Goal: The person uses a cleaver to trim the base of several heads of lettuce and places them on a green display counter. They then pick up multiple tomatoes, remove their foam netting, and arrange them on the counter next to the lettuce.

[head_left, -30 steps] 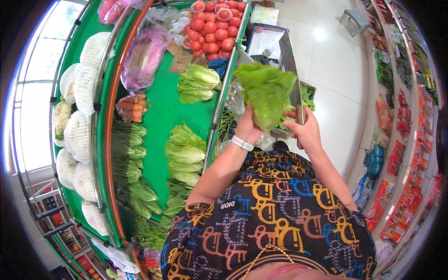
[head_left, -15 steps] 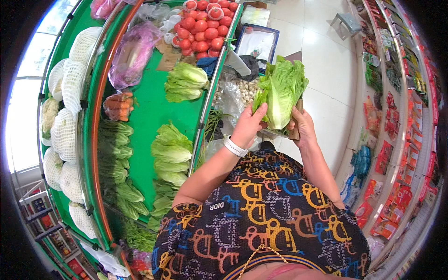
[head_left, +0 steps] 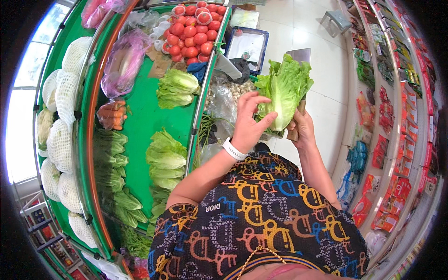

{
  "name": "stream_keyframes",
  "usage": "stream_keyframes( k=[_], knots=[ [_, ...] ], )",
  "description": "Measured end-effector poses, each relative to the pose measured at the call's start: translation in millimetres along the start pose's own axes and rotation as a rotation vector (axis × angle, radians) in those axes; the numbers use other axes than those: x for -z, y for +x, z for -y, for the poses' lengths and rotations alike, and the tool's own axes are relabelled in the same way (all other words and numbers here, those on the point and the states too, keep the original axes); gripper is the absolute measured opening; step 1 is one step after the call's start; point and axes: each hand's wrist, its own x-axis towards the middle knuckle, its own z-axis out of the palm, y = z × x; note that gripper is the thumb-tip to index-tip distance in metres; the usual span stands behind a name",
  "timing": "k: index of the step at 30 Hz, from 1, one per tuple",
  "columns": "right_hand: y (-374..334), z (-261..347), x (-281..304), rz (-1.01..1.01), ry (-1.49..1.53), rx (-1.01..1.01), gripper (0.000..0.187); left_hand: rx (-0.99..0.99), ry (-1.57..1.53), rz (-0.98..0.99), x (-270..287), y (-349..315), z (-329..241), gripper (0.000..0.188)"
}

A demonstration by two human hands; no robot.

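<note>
Lettuce head (head_left: pixel 283 88) is up in the air to the right of the green stand (head_left: pixel 140 123), clear of its metal edge, leafy end pointing away from the person, pale stem end toward them. Right hand (head_left: pixel 303 128), farther from the stand: fingers wrapped round the brown handle of a broad-bladed knife (head_left: pixel 301 55), fingertips by the stem end; most of the blade is hidden, so whether it bears any of the weight, cannot tell. Left hand (head_left: pixel 251 122), stand side: fingers loosely curled and parted, not clenched, thumb at the stem end; looks like a light touch at most, exact contact unclear. White wristband (head_left: pixel 234 149) on that arm. Handling, my judgement: light overall, pale ribs fairly crisp and likely to snap, green leaf edges soft, floppy, easy to tear or bruise; maybe slippery if damp, can't see that. Best hold is low round the firm stem end, palm under the ribs, no squeezing of leaf tips; mind the blade, fingers are close. Around: loose lettuces (head_left: pixel 165 156) along the stand's right side, tomatoes (head_left: pixel 193 35) at the stand's far end, bagged carrots (head_left: pixel 112 114) on the stand's left part, garlic (head_left: pixel 238 92) just right of the stand's edge.
</note>
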Motion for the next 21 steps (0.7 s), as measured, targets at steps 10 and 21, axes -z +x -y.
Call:
stream_keyframes(
  k=[10,21],
  knots=[
    [-1,10,15,-0.028,0.109,0.009,0.031,0.487,-1.010,0.139,-20,7,-3,0.044],
    [0,16,10,-0.129,-0.266,0.043,0.037,0.248,-0.678,0.220,-30,9,9,0.112]
  ],
)
